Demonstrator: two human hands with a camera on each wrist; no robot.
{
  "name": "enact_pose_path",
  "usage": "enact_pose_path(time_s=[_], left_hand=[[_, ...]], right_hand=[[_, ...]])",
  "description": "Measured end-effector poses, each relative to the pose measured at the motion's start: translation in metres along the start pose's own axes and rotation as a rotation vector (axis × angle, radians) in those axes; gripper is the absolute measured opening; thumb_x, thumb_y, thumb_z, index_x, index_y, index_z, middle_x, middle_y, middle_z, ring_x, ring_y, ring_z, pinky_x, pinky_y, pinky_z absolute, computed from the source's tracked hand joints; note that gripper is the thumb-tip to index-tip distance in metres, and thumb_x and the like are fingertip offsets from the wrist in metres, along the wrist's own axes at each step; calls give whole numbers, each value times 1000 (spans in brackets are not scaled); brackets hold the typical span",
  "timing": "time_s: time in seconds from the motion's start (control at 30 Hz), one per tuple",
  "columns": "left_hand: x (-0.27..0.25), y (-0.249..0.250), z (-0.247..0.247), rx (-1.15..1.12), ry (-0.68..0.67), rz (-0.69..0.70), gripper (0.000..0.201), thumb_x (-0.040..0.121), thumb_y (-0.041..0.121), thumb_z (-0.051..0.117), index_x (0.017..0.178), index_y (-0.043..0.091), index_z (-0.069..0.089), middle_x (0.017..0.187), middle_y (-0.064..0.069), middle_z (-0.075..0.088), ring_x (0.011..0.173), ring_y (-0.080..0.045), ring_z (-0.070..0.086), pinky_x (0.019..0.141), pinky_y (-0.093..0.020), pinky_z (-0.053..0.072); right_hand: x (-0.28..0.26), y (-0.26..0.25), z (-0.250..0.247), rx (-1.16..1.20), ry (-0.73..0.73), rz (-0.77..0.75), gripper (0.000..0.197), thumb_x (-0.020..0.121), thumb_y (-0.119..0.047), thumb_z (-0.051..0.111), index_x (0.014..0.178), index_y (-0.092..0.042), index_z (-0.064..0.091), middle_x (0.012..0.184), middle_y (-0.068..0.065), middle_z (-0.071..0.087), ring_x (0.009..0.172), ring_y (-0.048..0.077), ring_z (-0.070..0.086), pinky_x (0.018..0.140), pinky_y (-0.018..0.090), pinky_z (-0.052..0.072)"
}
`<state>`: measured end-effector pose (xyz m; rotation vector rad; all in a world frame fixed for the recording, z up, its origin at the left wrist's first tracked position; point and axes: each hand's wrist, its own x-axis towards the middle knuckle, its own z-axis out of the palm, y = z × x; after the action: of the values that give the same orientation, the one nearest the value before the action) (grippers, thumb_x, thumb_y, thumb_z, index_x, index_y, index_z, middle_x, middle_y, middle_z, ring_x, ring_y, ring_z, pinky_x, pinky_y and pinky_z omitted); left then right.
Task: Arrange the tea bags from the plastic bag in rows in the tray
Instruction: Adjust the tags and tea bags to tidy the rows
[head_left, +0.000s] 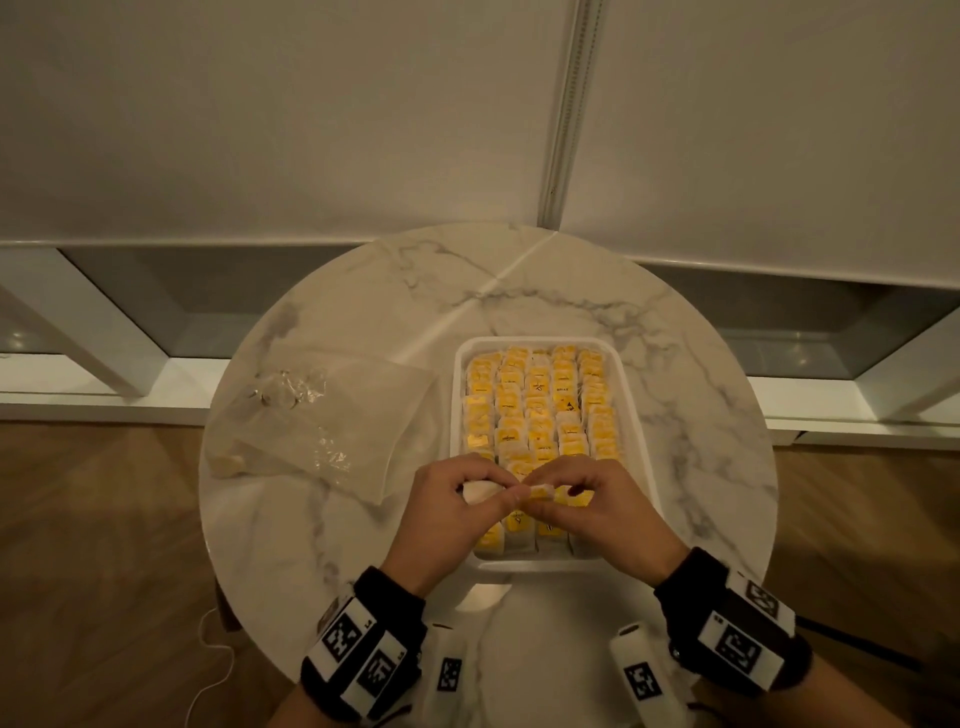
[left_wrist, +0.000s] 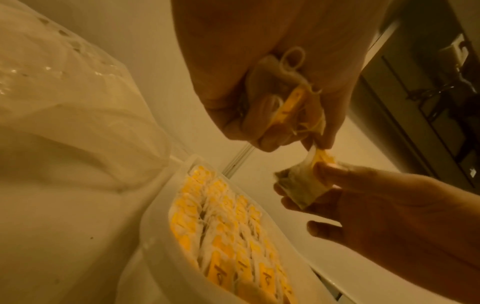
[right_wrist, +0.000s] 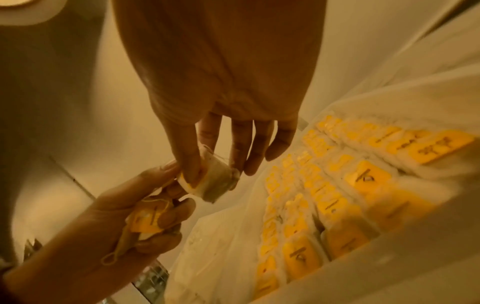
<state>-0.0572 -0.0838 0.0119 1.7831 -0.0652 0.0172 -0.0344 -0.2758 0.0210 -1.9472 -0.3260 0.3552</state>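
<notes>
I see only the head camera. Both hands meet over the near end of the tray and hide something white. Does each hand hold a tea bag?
Observer: Yes. In the left wrist view, the left hand curls its fingers round a first tea bag, which has a yellow tag and a looped string.
Operator: And the right hand?
Observer: The right hand pinches a second tea bag between thumb and index finger. Its other three fingers hold nothing.
Operator: Are the two bags apart?
Observer: Not fully, it seems. A thin strand runs from the left fingers to the second bag's tag.
</notes>
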Motion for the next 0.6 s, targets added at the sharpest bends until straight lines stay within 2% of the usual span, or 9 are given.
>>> enact_pose_path(time_s=[0.07, 0.13, 0.2, 0.23, 0.3, 0.4, 0.5, 0.53, 0.6], left_hand=[[1, -3, 0, 78, -17, -21, 6, 75, 30, 82, 74, 28, 77, 77, 12, 73, 81, -4, 67, 76, -16, 47], [1, -11, -2, 151, 4, -35, 8, 79, 19, 81, 75, 25, 78, 79, 18, 72, 84, 1, 66, 76, -13, 45], [-1, -20, -7, 188, 38, -60, 10, 80, 18, 80, 75, 27, 77, 79, 22, 72, 86, 3, 65, 73, -11, 42], [-3, -26, -9, 204, 48, -72, 12, 80, 18, 79, 75, 28, 76, 79, 23, 71, 86, 2, 65, 72, -12, 42], [-8, -36, -13, 238, 60, -89, 13, 81, 19, 78, 74, 30, 75, 80, 23, 71, 85, -1, 66, 69, -14, 42], [-17, -46, -16, 260, 76, -80, 13, 80, 17, 79, 74, 28, 76, 78, 22, 71, 83, -2, 66, 68, -12, 40], [-22, -51, -16, 261, 53, -77, 14, 80, 18, 78, 73, 30, 74, 79, 22, 71, 82, -2, 66, 70, -11, 41], [-23, -52, -15, 259, 42, -79, 13, 80, 23, 76, 73, 33, 72, 80, 22, 70, 83, -1, 66, 72, -12, 42], [-24, -52, -14, 261, 28, -86, 6, 76, 38, 69, 72, 41, 67, 81, 22, 70, 85, -1, 65, 77, -18, 47]], right_hand=[[7, 6, -3, -121, -19, 22, 5, 79, -24, 81, 79, -21, 78, 80, -8, 72, 80, 5, 63, 73, 16, 43], [15, 14, -5, -290, -71, 74, 6, 80, -26, 79, 75, -23, 76, 77, -7, 70, 78, 7, 61, 75, 27, 49], [23, 19, -7, -426, -168, 131, 13, 81, -24, 75, 69, -27, 71, 70, -7, 67, 71, 11, 61, 72, 35, 53], [27, 21, -7, -468, -225, 162, 19, 80, -23, 75, 65, -29, 67, 67, -8, 64, 67, 12, 60, 69, 35, 53], [33, 23, -5, -546, -346, 213, 25, 78, -22, 78, 63, -30, 61, 64, -8, 59, 63, 11, 55, 61, 27, 48], [39, 22, 4, -557, -468, 262, 15, 79, -27, 80, 72, -21, 68, 71, -1, 64, 63, 6, 55, 59, 24, 47], [43, 20, 14, -530, -503, 287, 17, 86, -26, 73, 71, -23, 67, 63, -6, 59, 46, -2, 51, 45, 16, 40], [43, 20, 16, -561, -495, 279, 22, 87, -24, 71, 67, -26, 63, 62, -9, 56, 46, -1, 50, 45, 15, 38], [44, 21, 21, -664, -456, 227, 27, 86, -20, 69, 63, -29, 58, 64, -10, 54, 56, 3, 51, 52, 18, 38]])
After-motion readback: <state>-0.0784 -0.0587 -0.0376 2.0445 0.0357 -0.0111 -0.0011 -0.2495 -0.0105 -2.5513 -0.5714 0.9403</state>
